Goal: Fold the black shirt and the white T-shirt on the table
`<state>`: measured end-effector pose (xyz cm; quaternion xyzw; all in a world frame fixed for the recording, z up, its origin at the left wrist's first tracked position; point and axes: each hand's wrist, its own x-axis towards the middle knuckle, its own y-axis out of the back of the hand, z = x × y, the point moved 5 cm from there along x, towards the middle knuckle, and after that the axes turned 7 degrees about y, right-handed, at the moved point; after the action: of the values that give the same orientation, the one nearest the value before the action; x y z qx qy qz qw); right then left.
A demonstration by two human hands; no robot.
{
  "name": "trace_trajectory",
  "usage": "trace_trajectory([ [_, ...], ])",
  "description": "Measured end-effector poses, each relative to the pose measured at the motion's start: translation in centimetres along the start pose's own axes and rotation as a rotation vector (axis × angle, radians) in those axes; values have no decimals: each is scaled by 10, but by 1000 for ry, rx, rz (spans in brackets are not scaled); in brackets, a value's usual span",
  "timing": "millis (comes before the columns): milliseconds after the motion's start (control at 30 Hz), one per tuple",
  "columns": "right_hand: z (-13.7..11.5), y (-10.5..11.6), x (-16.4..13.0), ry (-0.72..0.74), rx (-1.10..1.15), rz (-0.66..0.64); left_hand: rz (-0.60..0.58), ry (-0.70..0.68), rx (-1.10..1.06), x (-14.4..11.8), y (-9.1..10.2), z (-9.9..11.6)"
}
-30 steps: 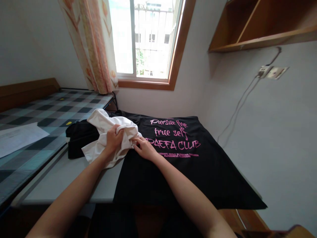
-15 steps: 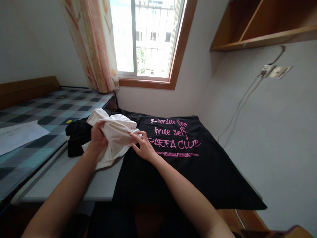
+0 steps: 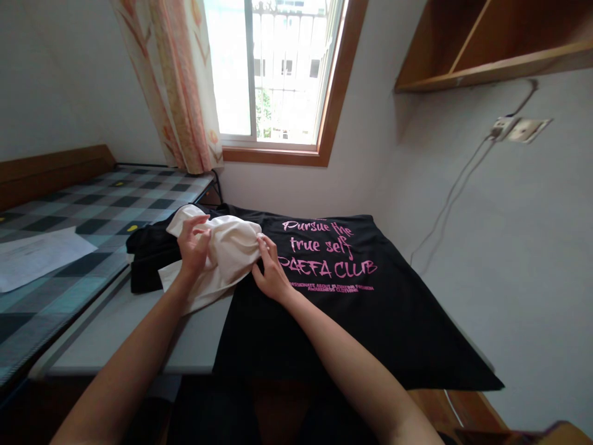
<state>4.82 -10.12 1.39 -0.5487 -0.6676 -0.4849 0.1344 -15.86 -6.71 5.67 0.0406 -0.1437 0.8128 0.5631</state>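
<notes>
A crumpled white garment (image 3: pixel 231 250) lies bunched at the left edge of a black T-shirt (image 3: pixel 352 315) with pink lettering, spread flat on the table. My left hand (image 3: pixel 193 246) grips the white garment's left side, fingers curled into the cloth. On its right end my right hand (image 3: pixel 269 272) pinches the fabric while resting on the black shirt. A second dark garment (image 3: pixel 148 253) lies folded under and behind the white one.
The grey table (image 3: pixel 139 334) adjoins a bed with a checked cover (image 3: pixel 92 210) and a white sheet of paper (image 3: pixel 37 253) on the left. Behind are a window (image 3: pixel 273 68) with a curtain (image 3: pixel 171 80). A wooden shelf (image 3: pixel 486 43) and a wall socket (image 3: pixel 519 128) hang on the right.
My left hand slid from the middle of the white garment to its left side and loosened. The right hand shifted up along the garment's right end, and the bundle was drawn slightly leftward.
</notes>
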Motion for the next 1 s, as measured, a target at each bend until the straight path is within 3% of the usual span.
trace_trajectory([
  [100,-5,5,1,-11,-5,8,-106,62,-11,2,-4,-8],
  [200,-14,1,1,63,13,-85,-236,241,33,3,-13,-21],
  [267,-18,-4,0,132,39,-140,-287,286,114,1,-18,-27],
  [400,-20,-7,-3,201,111,-166,-374,200,257,-4,-25,-26],
  [567,-19,-5,-2,182,144,-159,-472,96,292,-8,-29,-24],
  [733,-14,-2,-1,110,71,-93,-378,105,216,-6,-25,-21],
  [900,4,5,-1,-78,-13,73,-158,198,-87,1,-10,-16],
  [1000,18,4,-3,-186,-49,79,-144,245,-217,2,-7,-13],
])
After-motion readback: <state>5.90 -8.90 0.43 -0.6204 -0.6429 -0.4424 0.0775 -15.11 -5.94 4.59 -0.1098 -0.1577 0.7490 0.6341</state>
